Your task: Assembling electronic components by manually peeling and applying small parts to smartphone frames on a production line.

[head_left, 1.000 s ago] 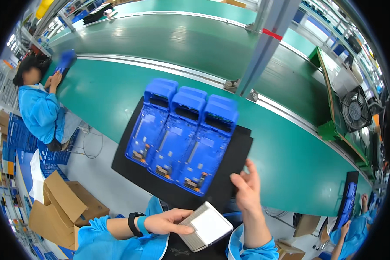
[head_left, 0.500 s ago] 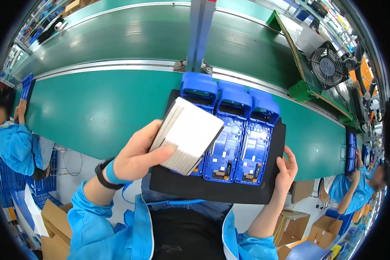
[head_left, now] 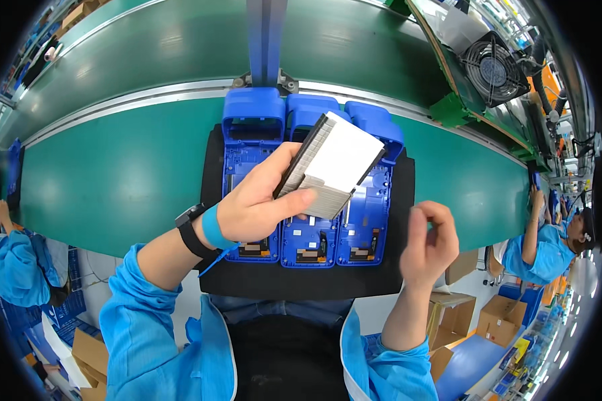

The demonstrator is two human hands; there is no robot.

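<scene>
My left hand [head_left: 257,200], with a black band and a blue strap at the wrist, is closed around a stack of flat grey strips with a white top sheet [head_left: 346,155]. It holds the stack above three blue plastic housings [head_left: 370,200] lying side by side, partly hiding the left and middle ones. Each housing has a hooded far end and small electronic parts inside. Under them is a black mat [head_left: 301,286] at the table's near edge. My right hand [head_left: 433,244] hovers just right of the mat, fingers curled and thumb close to the index finger, with nothing visible in them.
The green table [head_left: 120,180] extends to both sides, with a metal post [head_left: 266,47] behind the housings. A black fan [head_left: 493,70] stands at the far right. Co-workers in blue sit at left [head_left: 17,267] and right [head_left: 538,244]. Cardboard boxes [head_left: 451,317] stand below.
My right hand has let go of the mat's right edge and lifted off it. The left hand has moved the stack to the right over the housings. The whole view has shifted.
</scene>
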